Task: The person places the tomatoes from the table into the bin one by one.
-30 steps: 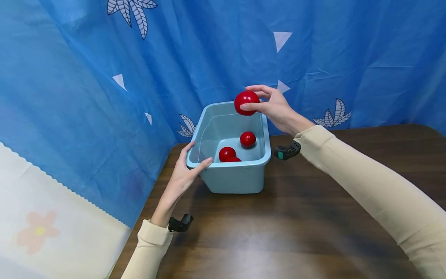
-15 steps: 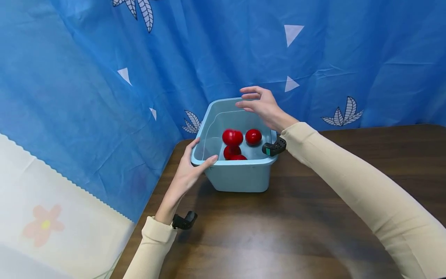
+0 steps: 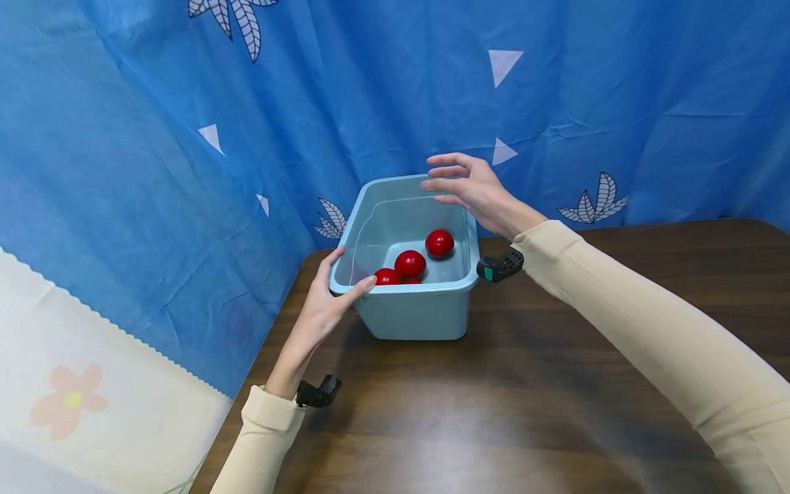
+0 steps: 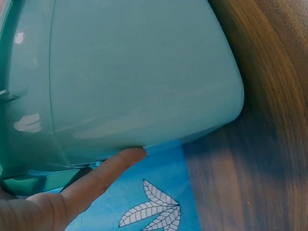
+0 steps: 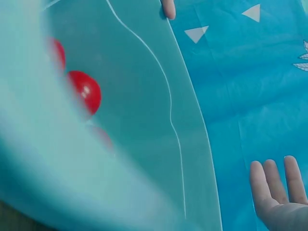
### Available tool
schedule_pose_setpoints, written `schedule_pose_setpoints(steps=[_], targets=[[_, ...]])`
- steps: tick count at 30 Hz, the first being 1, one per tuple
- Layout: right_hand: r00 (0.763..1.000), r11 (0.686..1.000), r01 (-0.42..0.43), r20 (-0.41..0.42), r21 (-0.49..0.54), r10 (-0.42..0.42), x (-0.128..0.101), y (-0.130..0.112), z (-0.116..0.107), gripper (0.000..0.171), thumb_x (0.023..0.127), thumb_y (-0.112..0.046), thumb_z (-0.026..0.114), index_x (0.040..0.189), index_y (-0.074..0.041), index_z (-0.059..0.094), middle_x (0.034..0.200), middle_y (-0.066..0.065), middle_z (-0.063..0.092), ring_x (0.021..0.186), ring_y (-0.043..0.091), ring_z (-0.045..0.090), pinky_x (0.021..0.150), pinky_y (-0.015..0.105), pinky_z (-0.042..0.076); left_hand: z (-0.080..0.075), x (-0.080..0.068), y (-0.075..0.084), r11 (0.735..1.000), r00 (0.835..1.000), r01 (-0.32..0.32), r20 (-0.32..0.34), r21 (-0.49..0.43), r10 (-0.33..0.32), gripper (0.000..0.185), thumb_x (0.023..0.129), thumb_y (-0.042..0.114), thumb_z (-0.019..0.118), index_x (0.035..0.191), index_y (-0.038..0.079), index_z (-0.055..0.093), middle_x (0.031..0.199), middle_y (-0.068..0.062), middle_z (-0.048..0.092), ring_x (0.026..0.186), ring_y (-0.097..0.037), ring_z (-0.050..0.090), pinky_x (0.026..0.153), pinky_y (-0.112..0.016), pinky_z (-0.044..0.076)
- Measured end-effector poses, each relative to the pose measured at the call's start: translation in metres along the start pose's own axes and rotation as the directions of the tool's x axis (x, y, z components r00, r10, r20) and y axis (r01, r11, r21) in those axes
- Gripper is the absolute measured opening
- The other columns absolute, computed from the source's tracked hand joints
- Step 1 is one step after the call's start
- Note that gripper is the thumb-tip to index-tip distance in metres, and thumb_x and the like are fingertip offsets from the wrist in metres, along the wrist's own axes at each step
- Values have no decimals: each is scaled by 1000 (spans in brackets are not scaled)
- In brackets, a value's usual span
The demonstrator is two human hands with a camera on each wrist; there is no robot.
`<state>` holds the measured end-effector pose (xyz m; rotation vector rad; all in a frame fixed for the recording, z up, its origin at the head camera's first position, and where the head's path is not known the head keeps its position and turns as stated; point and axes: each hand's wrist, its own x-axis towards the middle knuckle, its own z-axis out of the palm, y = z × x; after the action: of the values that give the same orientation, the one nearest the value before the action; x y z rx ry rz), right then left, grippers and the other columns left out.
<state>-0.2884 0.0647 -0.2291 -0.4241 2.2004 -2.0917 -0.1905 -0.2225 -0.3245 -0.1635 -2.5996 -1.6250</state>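
Observation:
A light blue plastic bin (image 3: 413, 312) stands on the table, holding several glossy red balls. One ball (image 3: 439, 243) lies toward its right side; another ball (image 3: 410, 265) sits near the middle, with more partly hidden behind the front wall. My left hand (image 3: 321, 309) grips the bin's front left corner, its thumb over the rim. In the left wrist view a finger (image 4: 108, 175) presses along the bin's outer wall. Above the back right rim my right hand (image 3: 475, 185) hovers, fingers spread and holding nothing; the right wrist view also shows its fingers (image 5: 274, 185) apart.
The dark wooden table (image 3: 524, 384) extends to the front and right of the bin. A blue patterned curtain (image 3: 382, 89) hangs right behind it. At the left hangs a white cloth (image 3: 136, 412) with a flower print.
The right hand has let go of a red ball, which dropped into the bin and came to rest among the others. The left hand keeps its grip on the corner.

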Motion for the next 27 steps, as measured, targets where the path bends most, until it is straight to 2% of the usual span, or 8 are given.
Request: schedule_pose_setpoints(steps=[5,10,14,16,18,21,24,27], targets=[[1000,1000,1,11,-13,0,-27,12,-22,59,101,-13,69,155,-7,46,153,18,47,132,30,58,111,41,48,1,-1,-3,1000,1000,12,-3,-7,-12,90,95,43,74,166,18,24,163,-14,32,143,-38,39,113,-60,42],[999,997,-34,28,-66,36,-73,42,-54,60,102,-18,70,155,-8,45,152,18,47,126,20,61,105,31,52,0,0,-2,1000,1000,10,5,-10,-10,91,95,43,74,166,18,23,163,-14,33,143,-38,40,114,-60,42],[998,978,-44,34,-206,52,-113,71,-84,58,102,-24,71,152,-9,47,148,15,52,121,9,63,99,20,52,-1,-1,0,1000,1000,6,6,-6,-6,91,95,42,73,166,19,21,164,-14,32,143,-38,39,113,-60,43],[999,944,-34,22,-328,43,-133,83,-99,55,102,-27,72,150,-11,50,145,13,56,121,11,63,93,16,51,0,-1,2,1000,1000,2,12,-6,-2,92,95,42,73,167,19,20,164,-14,32,144,-38,39,112,-60,43],[1000,882,-1,17,-470,10,-154,91,-113,53,101,-26,73,147,-10,52,143,14,58,124,18,61,94,24,52,1,1,3,1000,1000,-10,22,-7,10,92,95,42,74,167,18,20,164,-14,32,144,-38,39,112,-60,44],[997,755,69,34,-653,-62,-181,101,-128,54,98,-24,76,145,-10,55,143,16,55,129,35,53,98,51,51,3,3,5,999,999,-34,28,-6,34,92,95,41,73,166,16,21,164,-14,33,143,-38,40,111,-60,44],[990,586,131,78,-799,-116,-202,109,-135,68,94,-30,80,152,-12,49,151,22,43,135,49,42,94,76,38,3,5,5,998,998,-56,29,-6,56,91,95,39,73,166,15,22,164,-14,33,143,-38,40,112,-61,44],[988,408,144,108,-902,-111,-218,120,-138,89,91,-45,80,162,-20,35,163,24,29,147,54,26,97,86,25,3,5,5,998,998,-59,34,-5,59,91,96,40,73,166,15,21,164,-14,33,143,-38,40,111,-60,44]])
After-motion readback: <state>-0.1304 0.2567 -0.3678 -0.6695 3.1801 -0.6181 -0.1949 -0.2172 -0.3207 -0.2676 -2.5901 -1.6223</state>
